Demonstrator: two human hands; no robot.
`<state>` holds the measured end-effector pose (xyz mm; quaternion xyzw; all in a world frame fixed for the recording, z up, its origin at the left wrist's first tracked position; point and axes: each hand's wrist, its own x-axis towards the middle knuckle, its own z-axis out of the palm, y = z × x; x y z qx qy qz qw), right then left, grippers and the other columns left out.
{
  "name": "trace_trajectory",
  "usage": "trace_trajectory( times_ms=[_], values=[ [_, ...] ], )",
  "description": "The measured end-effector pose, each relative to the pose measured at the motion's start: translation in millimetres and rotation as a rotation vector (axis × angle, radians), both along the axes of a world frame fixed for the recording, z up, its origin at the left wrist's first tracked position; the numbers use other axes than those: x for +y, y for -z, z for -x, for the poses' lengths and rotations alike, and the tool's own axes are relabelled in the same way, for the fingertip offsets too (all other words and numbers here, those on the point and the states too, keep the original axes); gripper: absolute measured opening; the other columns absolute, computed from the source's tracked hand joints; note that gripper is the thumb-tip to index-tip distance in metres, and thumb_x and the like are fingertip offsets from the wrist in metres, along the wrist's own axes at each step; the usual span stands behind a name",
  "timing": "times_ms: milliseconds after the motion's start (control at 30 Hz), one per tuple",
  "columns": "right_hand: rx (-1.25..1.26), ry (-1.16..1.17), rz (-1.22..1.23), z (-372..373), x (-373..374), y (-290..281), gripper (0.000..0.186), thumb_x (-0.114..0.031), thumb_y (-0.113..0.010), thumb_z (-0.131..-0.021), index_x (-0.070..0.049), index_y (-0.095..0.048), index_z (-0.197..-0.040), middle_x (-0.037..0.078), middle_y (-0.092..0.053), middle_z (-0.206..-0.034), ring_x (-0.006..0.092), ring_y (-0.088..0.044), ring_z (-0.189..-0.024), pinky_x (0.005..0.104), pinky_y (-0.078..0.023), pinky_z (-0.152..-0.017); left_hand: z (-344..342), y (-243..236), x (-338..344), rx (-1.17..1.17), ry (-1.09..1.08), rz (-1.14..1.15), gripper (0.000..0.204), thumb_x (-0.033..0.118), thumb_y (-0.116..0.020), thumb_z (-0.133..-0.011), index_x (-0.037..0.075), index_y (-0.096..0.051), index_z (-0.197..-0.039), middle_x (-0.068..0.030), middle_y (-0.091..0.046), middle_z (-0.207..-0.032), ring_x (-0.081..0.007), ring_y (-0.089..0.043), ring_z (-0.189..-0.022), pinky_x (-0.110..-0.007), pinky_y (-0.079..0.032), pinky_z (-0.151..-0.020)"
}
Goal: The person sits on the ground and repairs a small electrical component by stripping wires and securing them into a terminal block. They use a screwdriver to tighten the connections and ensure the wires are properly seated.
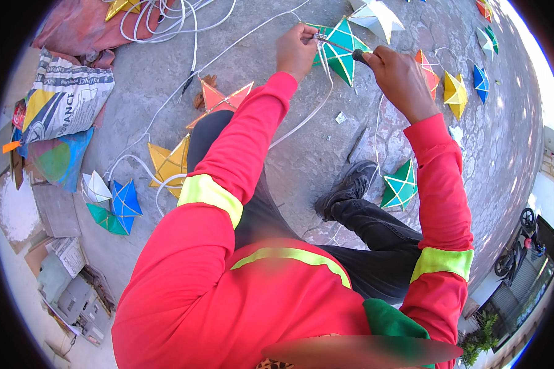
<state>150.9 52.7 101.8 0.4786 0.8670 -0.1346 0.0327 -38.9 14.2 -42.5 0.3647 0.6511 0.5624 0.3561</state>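
Observation:
My right hand (401, 81) is wrapped round the dark handle of a screwdriver (341, 47). Its thin shaft points left, across a green star lantern (345, 60), to the fingertips of my left hand (295, 52). There my left thumb and fingers pinch a small clear-and-white piece at the end of a white cable (330, 79); it looks like a wire connector, though the fingers partly cover it. From it the cable loops down toward my knee. The green lantern lies on the ground just beyond the tool, with gold-edged points. Beside it sits a white star lantern (378, 18).
Thin wire links more star lanterns: orange (427, 72), yellow (455, 93), blue (481, 83) at right, green (400, 184) by my shoe (348, 189), red (223, 98) and yellow (169, 161) by my knee. Coiled white cable (166, 21) and a printed sack (68, 98) lie left.

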Motion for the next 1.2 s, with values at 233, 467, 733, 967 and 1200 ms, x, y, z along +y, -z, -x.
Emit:
trace_trajectory(
  times_ms=[233,467,733,967,1200],
  values=[
    [0.169,-0.171,-0.25,-1.8,-8.4,-6.8,0.024,-0.026,-0.066,-0.098,-0.002,-0.064,-0.101,0.018,-0.07,-0.089,0.0367,-0.069,-0.081,0.0457,-0.052,-0.072,-0.6,-2.0,-1.6,0.055,-0.013,-0.026,0.027,0.006,-0.076,-0.078,0.005,-0.073,-0.105,-0.0111,-0.076,-0.105,-0.0198,-0.072,-0.099,-0.032,-0.056,-0.088],
    [0.343,-0.146,-0.129,0.6,-8.1,-10.9,0.023,-0.026,-0.065,-0.099,-0.003,-0.064,-0.101,0.017,-0.069,-0.086,0.0376,-0.069,-0.078,0.0466,-0.053,-0.071,-2.2,-4.8,-1.7,0.05,-0.002,-0.006,0.028,0.007,-0.076,-0.078,0.004,-0.073,-0.106,-0.0115,-0.076,-0.106,-0.0197,-0.073,-0.099,-0.032,-0.056,-0.088],
    [-0.077,-0.002,-0.012,4.9,-4.6,-8.9,0.021,-0.022,-0.064,-0.096,-0.003,-0.059,-0.104,0.018,-0.069,-0.102,0.0412,-0.07,-0.09,0.0496,-0.055,-0.077,-2.5,-6.0,-2.1,0.017,-0.015,-0.015,0.029,0.009,-0.077,-0.078,0.004,-0.073,-0.106,-0.0116,-0.076,-0.106,-0.0198,-0.073,-0.099,-0.033,-0.056,-0.088],
    [0.223,-0.23,-0.366,1.0,-10.7,-3.5,0.026,-0.027,-0.066,-0.098,-0.002,-0.064,-0.097,0.017,-0.067,-0.078,0.0363,-0.069,-0.075,0.0473,-0.051,-0.068,-0.7,-5.7,-2.2,0.073,-0.014,-0.011,0.029,0.011,-0.078,-0.078,0.004,-0.073,-0.106,-0.0114,-0.076,-0.105,-0.0196,-0.073,-0.098,-0.032,-0.056,-0.087],
    [0.157,-0.096,-0.059,2.5,-1.3,-13.3,0.024,-0.021,-0.07,-0.093,-0.006,-0.064,-0.11,0.016,-0.069,-0.093,0.0368,-0.07,-0.081,0.0473,-0.054,-0.073,-1.3,-5.9,-1.5,0.017,-0.023,-0.007,0.03,0.011,-0.078,-0.077,0.004,-0.073,-0.106,-0.0116,-0.076,-0.105,-0.0195,-0.072,-0.097,-0.033,-0.056,-0.087]
  ],
)
